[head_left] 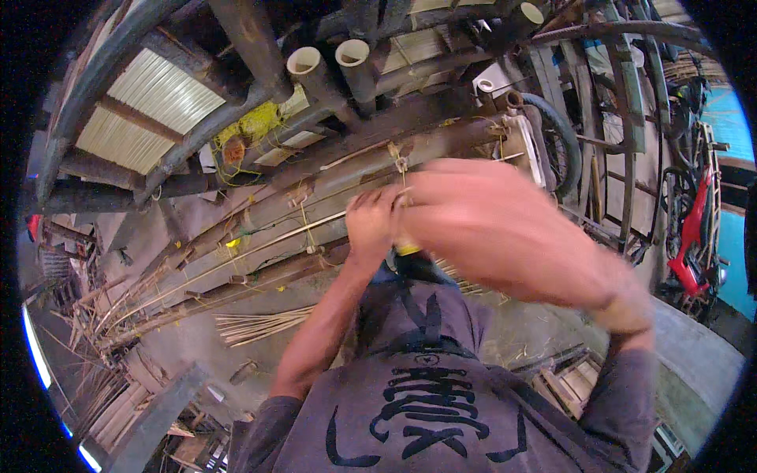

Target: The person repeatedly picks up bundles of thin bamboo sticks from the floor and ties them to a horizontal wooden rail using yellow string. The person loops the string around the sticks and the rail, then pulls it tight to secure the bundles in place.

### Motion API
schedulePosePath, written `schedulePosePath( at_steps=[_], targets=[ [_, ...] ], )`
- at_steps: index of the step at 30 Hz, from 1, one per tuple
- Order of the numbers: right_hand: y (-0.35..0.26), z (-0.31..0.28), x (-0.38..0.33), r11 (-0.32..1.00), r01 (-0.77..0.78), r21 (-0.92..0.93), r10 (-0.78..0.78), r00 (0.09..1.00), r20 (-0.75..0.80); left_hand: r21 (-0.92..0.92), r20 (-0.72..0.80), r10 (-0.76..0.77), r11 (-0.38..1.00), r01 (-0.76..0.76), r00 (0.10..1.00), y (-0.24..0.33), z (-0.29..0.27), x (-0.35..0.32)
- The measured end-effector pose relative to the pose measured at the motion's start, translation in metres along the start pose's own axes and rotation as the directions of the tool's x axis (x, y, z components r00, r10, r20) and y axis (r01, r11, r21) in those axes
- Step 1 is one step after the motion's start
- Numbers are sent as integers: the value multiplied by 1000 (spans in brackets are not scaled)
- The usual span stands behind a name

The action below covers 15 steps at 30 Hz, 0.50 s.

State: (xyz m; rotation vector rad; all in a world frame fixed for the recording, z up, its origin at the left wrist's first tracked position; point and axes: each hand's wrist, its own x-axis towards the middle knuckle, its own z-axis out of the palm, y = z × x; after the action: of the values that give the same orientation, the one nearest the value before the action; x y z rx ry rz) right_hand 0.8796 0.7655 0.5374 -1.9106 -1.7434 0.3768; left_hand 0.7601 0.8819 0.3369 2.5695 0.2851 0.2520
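Note:
My left hand [371, 225] is closed at a long wooden frame, its fingers wrapped around a thin bamboo strip [307, 226] that runs off to the left. My right hand [438, 206] is smeared by motion just right of it, over the same spot; its fingers cannot be made out. Yellow cord [306, 223] ties cross pieces to the frame at several places. Just above my hands a short wooden peg with a tie [398, 154] stands at the frame. Below them shows a black and yellow thing [408, 250], partly hidden, whose kind I cannot tell.
A bundle of thin bamboo sticks [264, 323] lies on the floor at left. Thick dark poles [323, 79] and a tangle of yellow cord [256, 122] are at the far side. At right are a wheel [556, 146], a timber rack [627, 142] and a red motorcycle [694, 229].

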Motion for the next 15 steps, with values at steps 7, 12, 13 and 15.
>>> schedulePosePath(
  at_steps=[7, 12, 13, 15],
  targets=[
    [146, 98, 89, 688, -694, -212, 714, 699, 30, -87, -82, -11, 996, 4, 997, 7, 9, 8],
    [159, 121, 59, 711, -315, 629, 525, 833, -177, -59, -63, -36, 998, 32, 997, -4, 13, 5],
    [115, 111, 41, 784, -220, 580, 406, 889, -211, -38, -57, -74, 997, 72, 996, -7, 13, -5],
    [47, 137, -27, 924, -139, 357, 183, 979, -94, -10, -30, -50, 999, 50, 998, -5, 14, -6]
  ],
)
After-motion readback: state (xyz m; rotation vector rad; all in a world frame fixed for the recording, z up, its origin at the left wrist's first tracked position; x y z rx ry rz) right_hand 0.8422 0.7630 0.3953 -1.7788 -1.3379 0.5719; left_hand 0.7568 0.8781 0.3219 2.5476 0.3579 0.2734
